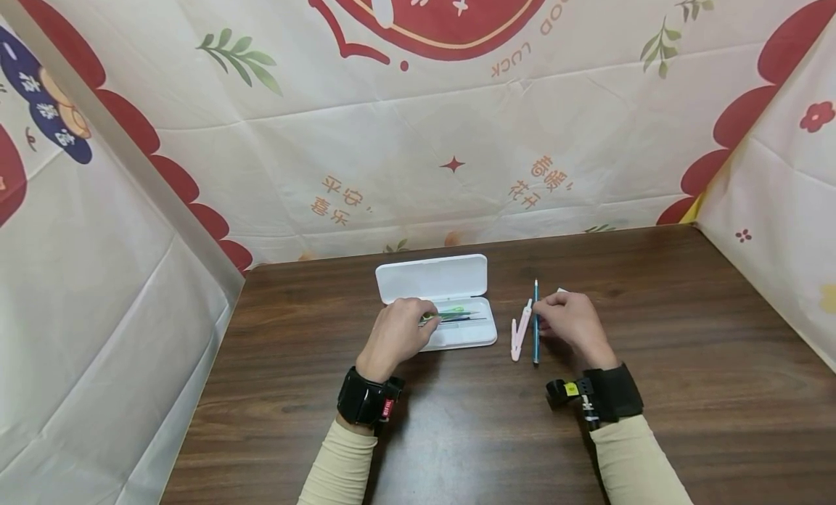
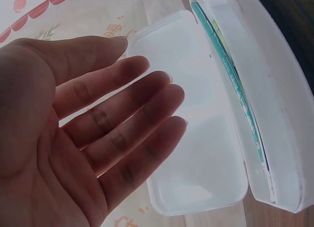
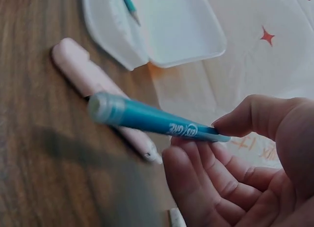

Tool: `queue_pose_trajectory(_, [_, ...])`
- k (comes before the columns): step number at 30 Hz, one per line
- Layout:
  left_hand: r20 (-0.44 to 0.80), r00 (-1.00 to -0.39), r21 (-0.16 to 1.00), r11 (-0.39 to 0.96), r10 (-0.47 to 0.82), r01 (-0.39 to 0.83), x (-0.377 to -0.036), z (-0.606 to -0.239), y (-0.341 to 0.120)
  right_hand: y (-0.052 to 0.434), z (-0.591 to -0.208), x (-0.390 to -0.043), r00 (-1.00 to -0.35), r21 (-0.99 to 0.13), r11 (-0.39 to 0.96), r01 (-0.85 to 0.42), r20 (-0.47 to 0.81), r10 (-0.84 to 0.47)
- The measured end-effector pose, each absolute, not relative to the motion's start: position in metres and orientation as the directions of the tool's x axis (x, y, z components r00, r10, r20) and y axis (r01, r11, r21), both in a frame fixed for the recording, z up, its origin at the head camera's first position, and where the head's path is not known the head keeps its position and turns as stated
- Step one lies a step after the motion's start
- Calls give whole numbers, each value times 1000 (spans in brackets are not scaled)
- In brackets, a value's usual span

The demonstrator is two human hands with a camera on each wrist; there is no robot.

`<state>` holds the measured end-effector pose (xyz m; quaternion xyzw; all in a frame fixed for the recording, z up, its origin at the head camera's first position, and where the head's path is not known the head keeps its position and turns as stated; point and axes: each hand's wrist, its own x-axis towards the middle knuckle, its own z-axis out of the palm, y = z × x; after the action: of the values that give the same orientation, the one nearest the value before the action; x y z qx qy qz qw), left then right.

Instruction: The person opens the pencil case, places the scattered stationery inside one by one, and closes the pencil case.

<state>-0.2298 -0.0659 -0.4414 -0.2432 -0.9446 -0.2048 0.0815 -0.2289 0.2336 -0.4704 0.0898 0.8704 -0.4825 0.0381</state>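
The right hand point(image 1: 575, 322) is clamped on the blue pen or pencil point(image 1: 536, 338) (the view doesn't settle which), thumb against fingers, with its pale tip towards twelve o'clock. A pink compass point(image 1: 520, 332) lies just beside it at nine o'clock; farther that way is the open white pencil case point(image 1: 451, 337), with a teal pencil point(image 2: 225, 60) inside. The left hand point(image 1: 400, 331), over the case's eight-o'clock end, has thumb and fingers apart, holding nothing. The slim barrel should prove light, stiff, perhaps slick and prone to roll; mid-barrel looks the best grip, sparing its ends.
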Motion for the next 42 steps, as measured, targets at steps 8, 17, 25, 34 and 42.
queue_pose_trajectory(8, [255,-870,346,800,423,490,-228,-440,-67,233,-458,-223,-987,-870,467,158,-124,103])
queue_pose_trajectory(17, [265,-865,388,774,426,500,-227,-438,-69,231,-454,-223,-998,-907,417,59,-42,50])
queue_pose_trajectory(25, [269,-862,410,759,429,505,-227,-437,-69,227,-450,-222,-999,-923,386,-5,20,36])
queue_pose_trajectory(34, [281,-859,404,759,428,511,-226,-433,-68,223,-446,-221,-998,-931,360,-62,69,7])
queue_pose_trajectory(42, [298,-852,405,751,431,522,-224,-430,-68,219,-442,-221,-997,-937,341,-76,78,-8])
